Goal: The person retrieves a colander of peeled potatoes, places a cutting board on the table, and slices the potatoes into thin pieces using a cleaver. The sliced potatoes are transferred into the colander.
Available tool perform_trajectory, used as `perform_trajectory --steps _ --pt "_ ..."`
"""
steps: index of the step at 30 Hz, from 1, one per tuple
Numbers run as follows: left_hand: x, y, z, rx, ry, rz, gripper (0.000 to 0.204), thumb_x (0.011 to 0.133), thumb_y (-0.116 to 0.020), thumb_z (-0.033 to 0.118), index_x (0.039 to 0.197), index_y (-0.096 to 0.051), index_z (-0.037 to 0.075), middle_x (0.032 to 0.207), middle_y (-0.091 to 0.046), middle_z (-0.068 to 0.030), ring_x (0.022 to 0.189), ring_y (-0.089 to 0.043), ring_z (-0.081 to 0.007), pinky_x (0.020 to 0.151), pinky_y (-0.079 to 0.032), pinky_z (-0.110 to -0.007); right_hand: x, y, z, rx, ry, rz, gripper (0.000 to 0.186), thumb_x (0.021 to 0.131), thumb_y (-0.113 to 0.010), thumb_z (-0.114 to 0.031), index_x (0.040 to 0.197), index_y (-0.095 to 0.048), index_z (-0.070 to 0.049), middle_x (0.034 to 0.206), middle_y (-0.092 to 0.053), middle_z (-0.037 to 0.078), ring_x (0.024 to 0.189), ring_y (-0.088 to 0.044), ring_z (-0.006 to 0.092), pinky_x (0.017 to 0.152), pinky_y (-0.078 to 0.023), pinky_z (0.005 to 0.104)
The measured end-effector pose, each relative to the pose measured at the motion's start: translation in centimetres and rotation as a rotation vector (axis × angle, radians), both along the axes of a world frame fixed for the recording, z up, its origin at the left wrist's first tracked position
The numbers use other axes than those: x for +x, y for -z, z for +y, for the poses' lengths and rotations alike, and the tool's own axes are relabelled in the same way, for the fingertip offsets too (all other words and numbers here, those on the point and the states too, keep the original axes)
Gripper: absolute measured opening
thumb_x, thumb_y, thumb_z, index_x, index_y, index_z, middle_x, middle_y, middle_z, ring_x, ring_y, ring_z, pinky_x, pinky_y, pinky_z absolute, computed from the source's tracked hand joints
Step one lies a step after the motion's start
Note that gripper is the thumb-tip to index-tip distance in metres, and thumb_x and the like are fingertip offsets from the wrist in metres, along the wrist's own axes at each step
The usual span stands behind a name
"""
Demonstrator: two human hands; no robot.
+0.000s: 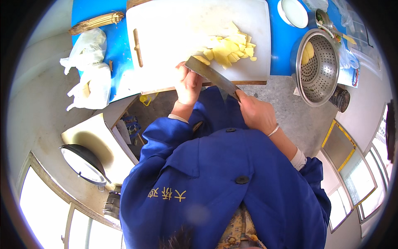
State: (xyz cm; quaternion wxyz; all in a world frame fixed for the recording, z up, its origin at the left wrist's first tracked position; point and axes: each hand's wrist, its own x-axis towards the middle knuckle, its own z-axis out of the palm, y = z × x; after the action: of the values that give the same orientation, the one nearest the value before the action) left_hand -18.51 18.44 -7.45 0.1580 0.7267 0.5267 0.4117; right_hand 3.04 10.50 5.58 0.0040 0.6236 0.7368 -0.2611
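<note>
My right hand (pixel 257 110) grips the handle of a kitchen knife (pixel 213 78) with a broad dark blade, which slants up to the left over the near edge of a white cutting board (pixel 166 37). Close to the blade's far end, my left hand (pixel 189 85) is closed with its fingers curled; whatever they hold, if anything, is hidden. Just beyond the blade, a pile of thin, pale yellow potato slices (pixel 229 49) is spread over the board, one slice lying right against the blade.
At the right, a metal colander (pixel 304 83) holds peeled potato pieces (pixel 307 53). Behind it are a white bowl (pixel 293 13) and a metal pot (pixel 321 18). White plastic bags (pixel 91 85) and a bundle of thin sticks (pixel 97 23) lie on the blue table at the left. A wok (pixel 85 164) sits lower left.
</note>
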Motion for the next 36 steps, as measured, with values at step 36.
perform_trajectory --steps 36 --pt "-0.2 -0.1 0.2 0.041 -0.032 -0.113 0.028 0.069 -0.079 -0.008 0.094 -0.075 0.004 0.096 -0.068 -0.0092 0.091 -0.066 -0.0308 0.079 -0.054 -0.04 -0.5 1.4 4.0 0.094 -0.033 0.151 0.017 0.099 -0.057 -0.017 0.111 -0.064 -0.007 0.082 -0.071 0.014 0.07 -0.068 0.0372 0.06 -0.054 0.0488"
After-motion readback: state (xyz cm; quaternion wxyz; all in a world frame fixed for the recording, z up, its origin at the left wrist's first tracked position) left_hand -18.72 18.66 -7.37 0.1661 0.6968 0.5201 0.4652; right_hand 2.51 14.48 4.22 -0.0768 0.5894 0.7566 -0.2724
